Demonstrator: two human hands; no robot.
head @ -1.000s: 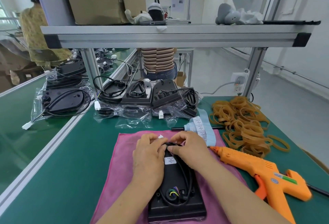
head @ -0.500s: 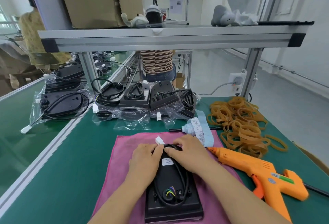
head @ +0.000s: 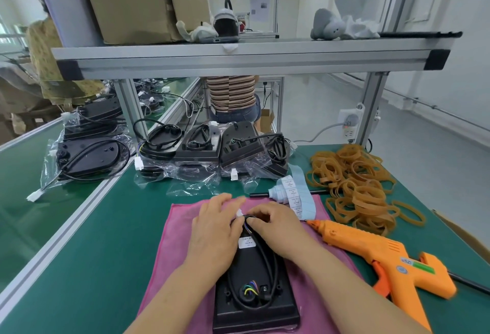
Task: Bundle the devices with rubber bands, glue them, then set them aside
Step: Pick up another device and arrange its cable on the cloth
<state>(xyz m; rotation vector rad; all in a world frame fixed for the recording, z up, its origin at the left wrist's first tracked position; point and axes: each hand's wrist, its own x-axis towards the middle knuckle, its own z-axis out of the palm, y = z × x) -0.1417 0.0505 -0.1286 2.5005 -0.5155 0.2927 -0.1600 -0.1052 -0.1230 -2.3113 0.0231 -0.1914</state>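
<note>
A black device [head: 254,291] lies back-up on a pink cloth [head: 169,254] in front of me, its black cable looped over it. My left hand [head: 214,233] rests on the device's upper left, fingers stretched forward next to the white connector [head: 239,213]. My right hand [head: 275,227] pinches the cable at the device's top end. An orange glue gun [head: 384,262] lies on its side to the right. A heap of tan rubber bands [head: 352,185] sits beyond it.
Several bagged black devices [head: 206,153] with cables lie along the back of the green table [head: 92,254]. A white bottle and label strip [head: 291,193] lie behind the cloth. A metal shelf [head: 238,60] spans overhead. People stand beyond the bench.
My left hand's fingers have stretched forward past the connector. My right hand has kept its grip on the cable at the device's top. The device has stayed on the cloth.
</note>
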